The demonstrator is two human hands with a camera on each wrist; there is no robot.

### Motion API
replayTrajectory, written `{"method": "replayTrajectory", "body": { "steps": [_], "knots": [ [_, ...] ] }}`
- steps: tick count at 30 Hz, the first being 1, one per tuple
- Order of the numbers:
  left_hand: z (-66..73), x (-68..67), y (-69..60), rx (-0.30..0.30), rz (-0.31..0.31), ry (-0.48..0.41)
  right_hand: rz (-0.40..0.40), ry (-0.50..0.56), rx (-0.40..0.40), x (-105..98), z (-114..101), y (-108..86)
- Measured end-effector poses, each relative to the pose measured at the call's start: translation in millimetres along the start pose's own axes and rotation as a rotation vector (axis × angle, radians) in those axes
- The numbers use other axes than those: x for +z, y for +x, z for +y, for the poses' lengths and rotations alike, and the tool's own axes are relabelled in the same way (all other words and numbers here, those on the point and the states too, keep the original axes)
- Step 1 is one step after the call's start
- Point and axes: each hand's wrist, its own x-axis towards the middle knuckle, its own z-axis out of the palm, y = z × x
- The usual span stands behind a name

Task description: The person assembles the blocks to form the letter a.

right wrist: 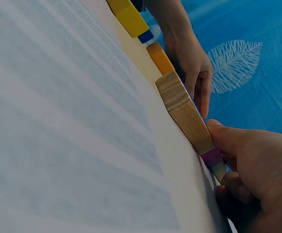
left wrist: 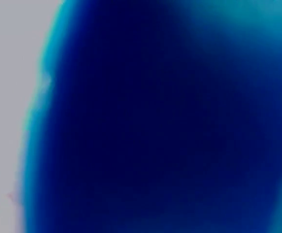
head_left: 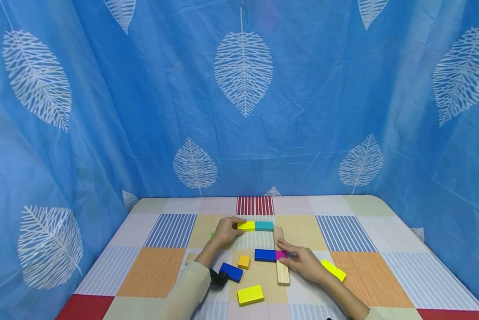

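In the head view my left hand [head_left: 225, 231] pinches the left end of a yellow block [head_left: 246, 226], which lies end to end with a teal block [head_left: 264, 226]. Nearer, my right hand [head_left: 305, 263] has its thumb and fingers about a small magenta block [head_left: 280, 254]. That block sits between a far wooden block [head_left: 278, 232] and a near wooden block [head_left: 283, 273]. A blue block [head_left: 265, 254] touches its left side. The right wrist view shows the magenta block [right wrist: 211, 157] between thumb and fingers. Dark blue blur fills the left wrist view.
Loose on the patchwork cloth lie a small orange block [head_left: 243, 262], a second blue block [head_left: 231, 272], a yellow block [head_left: 250, 295] in front and yellow pieces [head_left: 333, 270] by the right forearm. A green piece [head_left: 212, 235] shows behind the left wrist. A blue leaf-print curtain [head_left: 243, 155] stands behind.
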Motion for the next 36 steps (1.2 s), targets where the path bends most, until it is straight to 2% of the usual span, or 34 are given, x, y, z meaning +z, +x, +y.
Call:
{"method": "replayTrajectory", "body": {
  "steps": [6,9,13,17,20,25,28,31,36],
  "knots": [
    [-0.6,-1.2,0.2,0.005,0.000,-0.009,0.011,-0.007,-0.018,0.0,0.1,0.2],
    [-2.1,-4.7,-1.4,0.018,0.007,-0.056,0.008,-0.007,-0.022,0.2,0.1,0.4],
    [-3.9,-14.6,-6.4,0.064,0.062,-0.167,0.002,-0.004,-0.014,0.1,0.1,0.8],
    [-1.4,-24.7,-15.4,0.111,0.106,-0.181,0.009,-0.003,-0.002,-1.0,-0.1,1.1],
    [6.6,-29.0,-28.1,0.144,0.056,-0.158,0.014,-0.004,-0.005,-1.5,-0.6,1.2],
    [20.4,-28.4,-56.6,0.196,-0.108,-0.147,0.012,0.003,-0.012,-0.2,-0.1,1.3],
    [23.7,-26.8,-70.1,0.212,-0.182,-0.148,0.010,0.012,-0.008,0.8,0.9,1.0],
    [24.3,-25.3,-78.0,0.216,-0.231,-0.138,0.011,0.008,-0.009,1.1,1.2,0.8],
    [21.0,-20.0,-85.3,0.208,-0.265,-0.125,0.014,0.007,-0.005,1.1,0.7,0.4]
  ]
}}
